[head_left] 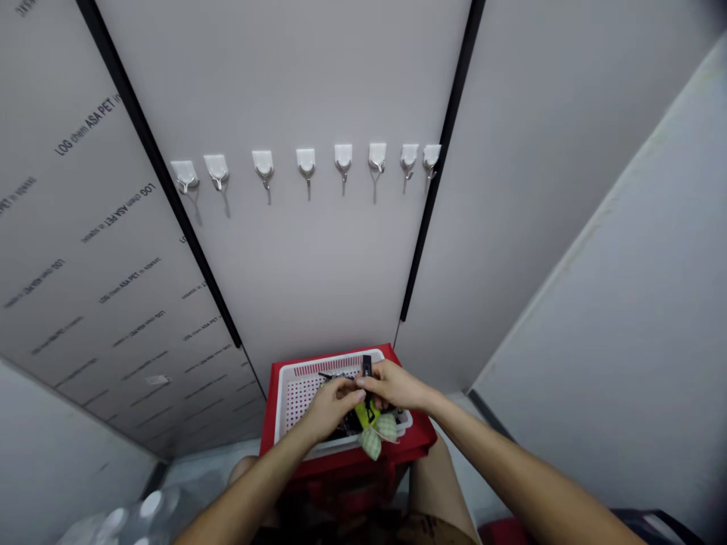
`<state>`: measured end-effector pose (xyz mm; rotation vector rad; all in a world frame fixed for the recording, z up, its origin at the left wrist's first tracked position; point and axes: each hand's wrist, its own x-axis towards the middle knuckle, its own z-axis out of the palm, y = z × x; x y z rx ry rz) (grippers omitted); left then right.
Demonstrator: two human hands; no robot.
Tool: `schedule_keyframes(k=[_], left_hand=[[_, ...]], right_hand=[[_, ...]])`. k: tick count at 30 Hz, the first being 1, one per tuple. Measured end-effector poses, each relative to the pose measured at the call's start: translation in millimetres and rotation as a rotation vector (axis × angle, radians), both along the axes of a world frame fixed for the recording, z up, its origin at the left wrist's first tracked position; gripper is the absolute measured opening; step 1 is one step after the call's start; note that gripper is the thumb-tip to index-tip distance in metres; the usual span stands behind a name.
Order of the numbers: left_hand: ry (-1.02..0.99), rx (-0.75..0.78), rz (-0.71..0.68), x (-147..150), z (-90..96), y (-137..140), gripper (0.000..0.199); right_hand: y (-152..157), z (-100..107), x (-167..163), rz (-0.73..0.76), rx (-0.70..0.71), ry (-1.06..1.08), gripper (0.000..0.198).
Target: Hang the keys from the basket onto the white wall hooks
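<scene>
My right hand (393, 384) is closed on a small black strap-like piece (366, 366) with pale lettering, which stands up between thumb and fingers. Close beside it, my left hand (332, 407) has its thumb and fingers bent together in a pinch; what they hold is hidden. Below the hands hang a yellow-green piece (366, 414) and a green checked bow (375, 440); whether these are joined to the black piece I cannot tell. Both hands are over a white perforated basket (292, 369), where dark small items (341, 431) lie partly covered by my hands.
The basket rests on a red box or bag (269, 424) between my knees. On the pale wall panel ahead is a row of white adhesive hooks (305, 160) between black strips. Clear bottles with white caps (151, 503) stand at lower left, and a dark object (653, 526) lies at lower right.
</scene>
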<state>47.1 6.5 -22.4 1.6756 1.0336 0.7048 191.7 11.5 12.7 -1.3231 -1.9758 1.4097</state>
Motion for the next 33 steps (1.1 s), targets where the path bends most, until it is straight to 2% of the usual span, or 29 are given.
schedule_keyframes(k=[3,6,8,11,13,16,19,23,26,29,31,33], left_hand=[[0.09,0.072,0.02,-1.1,2.0,-4.2,0.026],[0.183,0.211,-0.012,-3.3,1.2,-13.2,0.027],[0.231,0.317,-0.083,-4.0,1.1,-20.1,0.037],[0.316,0.429,-0.215,-2.6,4.1,-27.4,0.052],[0.36,0.468,-0.277,-0.8,7.0,-28.9,0.056],[0.397,0.512,-0.273,0.8,10.0,-27.7,0.051],[0.383,0.551,-0.227,0.9,10.5,-26.4,0.045],[0.35,0.574,-0.186,2.4,7.4,-26.3,0.041],[0.353,0.601,-0.14,4.9,2.5,-23.8,0.037],[0.396,0.585,-0.052,5.9,-1.7,-19.8,0.032],[0.393,0.527,0.043,5.8,-1.2,-17.2,0.03],[0.301,0.436,0.141,6.8,4.4,-14.2,0.031]], right_hand=[[7.3,3.4,4.4,-0.135,0.053,0.017,0.043],[12.0,4.4,15.8,-0.227,0.265,-0.14,0.04],[10.5,1.0,20.3,-0.155,0.403,-0.407,0.026],[4.7,-8.6,16.0,-0.02,0.467,-0.753,0.017],[2.6,-13.8,8.6,0.016,0.465,-0.856,0.02],[4.4,-16.0,-0.4,0.032,0.455,-0.913,0.023],[8.6,-16.2,-3.1,0.011,0.468,-0.872,0.024],[13.9,-22.3,-3.9,-0.099,0.499,-0.782,0.019],[18.6,-22.3,-4.1,-0.206,0.552,-0.59,0.017],[22.4,-5.9,-0.8,-0.366,0.616,-0.286,0.009],[24.3,14.6,3.8,-0.475,0.648,-0.084,0.004],[26.7,40.3,9.8,-0.554,0.686,0.103,0.002]])
